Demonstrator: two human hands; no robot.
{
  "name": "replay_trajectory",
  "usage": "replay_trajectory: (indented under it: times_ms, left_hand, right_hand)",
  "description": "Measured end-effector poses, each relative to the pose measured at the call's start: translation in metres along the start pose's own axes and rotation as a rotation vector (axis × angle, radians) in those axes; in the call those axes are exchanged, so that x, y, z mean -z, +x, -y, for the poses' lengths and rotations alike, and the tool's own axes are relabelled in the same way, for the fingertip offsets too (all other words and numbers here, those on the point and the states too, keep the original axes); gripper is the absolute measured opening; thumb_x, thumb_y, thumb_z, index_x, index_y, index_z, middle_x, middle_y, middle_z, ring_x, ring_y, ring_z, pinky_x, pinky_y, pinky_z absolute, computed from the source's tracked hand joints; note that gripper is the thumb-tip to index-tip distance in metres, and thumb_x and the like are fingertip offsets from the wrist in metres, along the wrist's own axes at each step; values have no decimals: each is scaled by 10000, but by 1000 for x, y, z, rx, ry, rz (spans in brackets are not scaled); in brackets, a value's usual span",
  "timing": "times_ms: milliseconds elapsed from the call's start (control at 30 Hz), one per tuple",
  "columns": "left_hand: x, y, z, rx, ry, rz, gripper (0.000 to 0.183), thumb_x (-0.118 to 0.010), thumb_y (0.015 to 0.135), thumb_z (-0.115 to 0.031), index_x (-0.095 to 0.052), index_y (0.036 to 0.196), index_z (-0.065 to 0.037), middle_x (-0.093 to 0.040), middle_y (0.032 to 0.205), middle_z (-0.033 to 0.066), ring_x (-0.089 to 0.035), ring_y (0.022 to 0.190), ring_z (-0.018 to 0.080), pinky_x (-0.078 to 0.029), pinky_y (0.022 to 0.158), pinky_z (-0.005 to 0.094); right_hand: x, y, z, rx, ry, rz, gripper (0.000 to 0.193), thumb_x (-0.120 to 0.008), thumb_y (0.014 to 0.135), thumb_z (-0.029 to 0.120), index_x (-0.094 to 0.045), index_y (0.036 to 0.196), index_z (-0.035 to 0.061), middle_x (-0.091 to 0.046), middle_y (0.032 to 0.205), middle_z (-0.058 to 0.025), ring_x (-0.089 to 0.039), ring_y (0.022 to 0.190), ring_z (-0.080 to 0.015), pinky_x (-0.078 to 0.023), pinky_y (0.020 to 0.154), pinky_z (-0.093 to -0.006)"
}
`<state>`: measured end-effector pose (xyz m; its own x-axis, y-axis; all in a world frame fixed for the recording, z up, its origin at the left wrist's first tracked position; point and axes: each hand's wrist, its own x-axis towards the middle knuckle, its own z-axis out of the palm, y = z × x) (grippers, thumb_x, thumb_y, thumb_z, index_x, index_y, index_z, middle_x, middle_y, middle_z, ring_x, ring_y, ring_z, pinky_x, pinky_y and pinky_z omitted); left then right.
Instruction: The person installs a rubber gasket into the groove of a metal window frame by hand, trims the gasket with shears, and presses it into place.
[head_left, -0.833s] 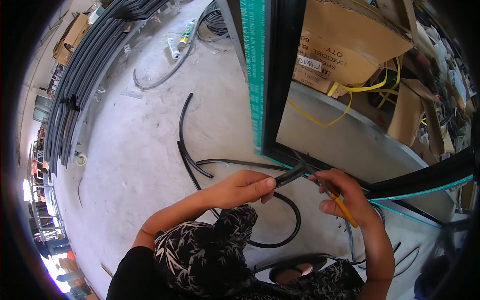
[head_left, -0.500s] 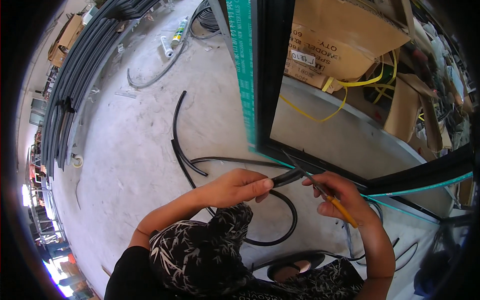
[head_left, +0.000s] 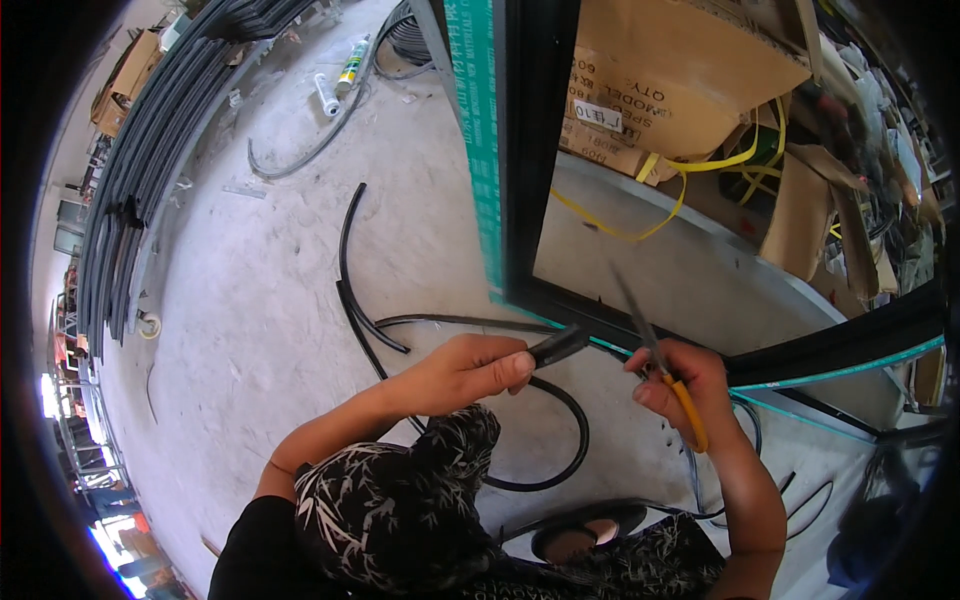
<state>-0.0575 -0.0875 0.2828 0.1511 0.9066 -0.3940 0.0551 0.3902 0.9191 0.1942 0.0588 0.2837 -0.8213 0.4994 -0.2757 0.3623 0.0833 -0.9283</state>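
Observation:
My left hand (head_left: 478,374) is closed on a black rubber sealing strip (head_left: 560,345). The strip's free end sticks out past the thumb to the right. In my right hand (head_left: 695,378) is a pair of scissors with orange handles (head_left: 687,412). Their blades point up and away, slightly blurred and apart from the strip's end. Just beyond both hands runs the lower bar of a black frame (head_left: 650,338), edged with green film. A long looped part of black strip (head_left: 583,440) lies on the floor below my hands.
Cut lengths of black strip (head_left: 347,235) lie left of the frame. Farther off are sealant tubes (head_left: 352,62) and a coil of hose (head_left: 408,42). Grey profiles (head_left: 150,160) are stacked at far left. Cardboard boxes (head_left: 690,80) with yellow straps show through the frame.
The scissors have come away from the strip's end, moving slightly right and turning more upright. My left hand has shifted a little left with the strip still held.

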Motion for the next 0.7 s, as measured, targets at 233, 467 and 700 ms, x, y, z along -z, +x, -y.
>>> replay_trajectory:
  times_ms: [233, 467, 700]
  left_hand:
    - [-5, 6, 11, -131, 7, -238, 386, -477, 986, -383, -501, 820, -35, -384, 682, -9, -373, 664, 79, -357, 589, 256]
    - [-16, 9, 6, -190, 126, -383, 341, -514, 970, -344, -503, 863, -21, -433, 673, 71, -431, 640, 154, -399, 599, 311]
    - [-19, 11, 4, -252, 311, -484, 296, -520, 961, -311, -504, 883, -26, -495, 660, 156, -486, 594, 316, -420, 570, 367]
  right_hand:
    - [-24, 8, 14, 287, -261, -369, 673, -859, 600, 395, -569, 1099, 49, -530, 818, -72, -491, 692, -163, -417, 606, -274]
    - [-39, 24, 24, 473, -532, -536, 660, -853, 582, 379, -577, 1073, 35, -549, 784, -74, -529, 688, -228, -430, 592, -335]
    - [-47, 28, 23, 412, -476, -522, 632, -845, 601, 376, -582, 1066, 38, -540, 754, -64, -523, 657, -222, -423, 564, -320]
